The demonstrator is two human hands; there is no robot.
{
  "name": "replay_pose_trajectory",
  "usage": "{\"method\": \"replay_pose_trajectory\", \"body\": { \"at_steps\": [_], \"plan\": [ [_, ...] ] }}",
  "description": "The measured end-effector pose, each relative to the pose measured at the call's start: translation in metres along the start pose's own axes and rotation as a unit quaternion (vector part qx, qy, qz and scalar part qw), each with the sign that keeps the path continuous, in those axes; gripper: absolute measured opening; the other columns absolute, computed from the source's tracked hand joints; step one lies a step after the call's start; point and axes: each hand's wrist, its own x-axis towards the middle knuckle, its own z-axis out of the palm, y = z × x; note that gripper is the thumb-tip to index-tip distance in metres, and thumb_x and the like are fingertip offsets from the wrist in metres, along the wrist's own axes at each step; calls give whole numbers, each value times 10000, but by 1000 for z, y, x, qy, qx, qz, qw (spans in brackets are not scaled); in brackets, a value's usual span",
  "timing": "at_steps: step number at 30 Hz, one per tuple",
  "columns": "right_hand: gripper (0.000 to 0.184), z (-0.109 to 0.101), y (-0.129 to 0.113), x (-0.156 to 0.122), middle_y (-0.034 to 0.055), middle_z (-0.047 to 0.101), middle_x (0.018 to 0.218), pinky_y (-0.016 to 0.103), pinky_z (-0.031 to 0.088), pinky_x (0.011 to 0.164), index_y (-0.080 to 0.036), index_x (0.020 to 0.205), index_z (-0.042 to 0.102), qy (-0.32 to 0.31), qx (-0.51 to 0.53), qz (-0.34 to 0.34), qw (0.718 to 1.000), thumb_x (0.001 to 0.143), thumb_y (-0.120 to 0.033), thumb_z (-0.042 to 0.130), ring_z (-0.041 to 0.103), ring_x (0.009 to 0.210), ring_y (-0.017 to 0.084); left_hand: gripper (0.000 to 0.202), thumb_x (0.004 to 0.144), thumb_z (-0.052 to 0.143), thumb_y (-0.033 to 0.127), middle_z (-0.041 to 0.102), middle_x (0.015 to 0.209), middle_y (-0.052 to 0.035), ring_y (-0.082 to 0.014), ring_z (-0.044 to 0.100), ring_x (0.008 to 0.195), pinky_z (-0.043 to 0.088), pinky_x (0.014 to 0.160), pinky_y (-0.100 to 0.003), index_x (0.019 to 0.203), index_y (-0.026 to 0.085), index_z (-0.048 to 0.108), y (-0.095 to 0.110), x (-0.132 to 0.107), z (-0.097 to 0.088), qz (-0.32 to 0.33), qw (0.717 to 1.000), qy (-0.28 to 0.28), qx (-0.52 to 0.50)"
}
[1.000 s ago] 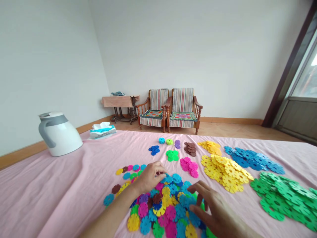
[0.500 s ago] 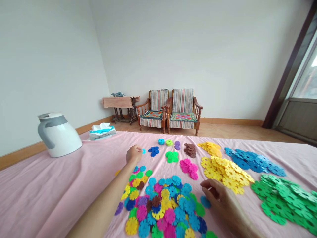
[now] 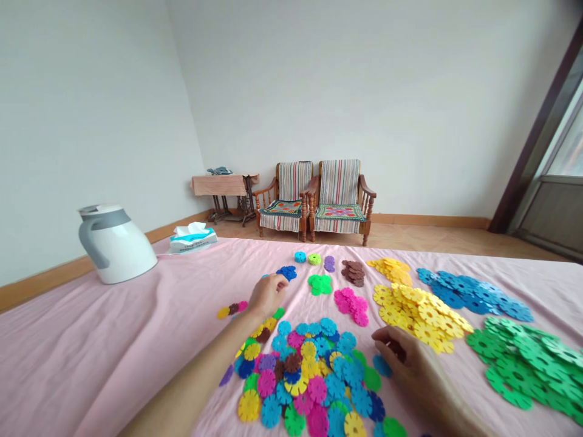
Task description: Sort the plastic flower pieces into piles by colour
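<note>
Pink cloth (image 3: pixel 182 340) | L hand (image 3: pixel 268 295) nr dk blue pile (image 3: pixel 288 272), R hand (image 3: pixel 407 357): fingers curled, can't tell if pinching | low L arm (image 3: pixel 195 376) sweep cd scatter mixed discs (image 3: pixel 310 368)

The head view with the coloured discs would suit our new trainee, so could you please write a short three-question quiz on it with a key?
1. Multiple choice: which of these lies nearest the left hand?
A) the dark blue pile
B) the brown pile
C) the large green pile

2. True or false: in the picture, the magenta pile lies to the left of the large yellow pile.

3. Count: how many armchairs stand beyond the pink cloth?

Key: 1. A; 2. True; 3. Two
</note>
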Motion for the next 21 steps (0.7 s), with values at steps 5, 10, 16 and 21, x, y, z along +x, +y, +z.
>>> {"method": "replay_pose_trajectory", "body": {
  "at_steps": [5, 10, 16, 21],
  "plan": [
    [278, 2, 2, -1, 2, 621, 694, 261, 413, 551, -205, 893, 614, -2, 9, 3, 1000, 876, -374, 395, 574, 622, 157, 215, 788, 574, 227, 683, 863, -29, -143, 616, 745, 469, 676, -213, 954, 176, 702, 46, -28, 6, 185, 959, -178, -119],
    [246, -1, -3, -1, -6, 623, 649, 254, 417, 543, -213, 864, 636, 0, 10, 12, 1000, 838, -351, 433, 577, 601, 156, 266, 781, 633, 252, 658, 950, -61, -197, 576, 929, 437, 840, -277, 1036, 198, 686, 67, -42, 12, 257, 950, -162, -67],
    [237, -1, -4, 1, -3, 633, 668, 254, 424, 552, -218, 856, 632, -3, -4, 4, 1000, 836, -340, 430, 583, 614, 159, 181, 806, 617, 249, 667, 884, -51, -188, 577, 903, 433, 820, -275, 953, 214, 716, 65, -45, 20, 251, 956, -130, -80],
    [246, -3, -6, 0, -3, 611, 669, 261, 417, 557, -209, 873, 611, -10, -11, 5, 1000, 857, -342, 404, 575, 616, 157, 143, 756, 649, 172, 694, 857, -35, -166, 605, 845, 440, 795, -253, 876, 189, 725, 65, -49, 21, 221, 960, -113, -127]
  ]
}}
